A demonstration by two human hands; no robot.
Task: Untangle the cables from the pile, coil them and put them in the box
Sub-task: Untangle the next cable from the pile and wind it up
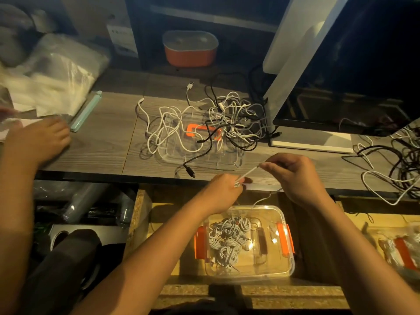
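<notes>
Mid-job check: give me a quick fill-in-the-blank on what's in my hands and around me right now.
1. The left hand and right hand pinch a ___ cable between them.
2. The clear box below them has ___ latches.
3. The tangled pile mixes white and ___ cables.
Missing: white; orange; black.

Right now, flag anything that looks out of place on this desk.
The clear lid with the orange handle lies buried under the cable pile, and a third hand rests on the desk at left.
</notes>
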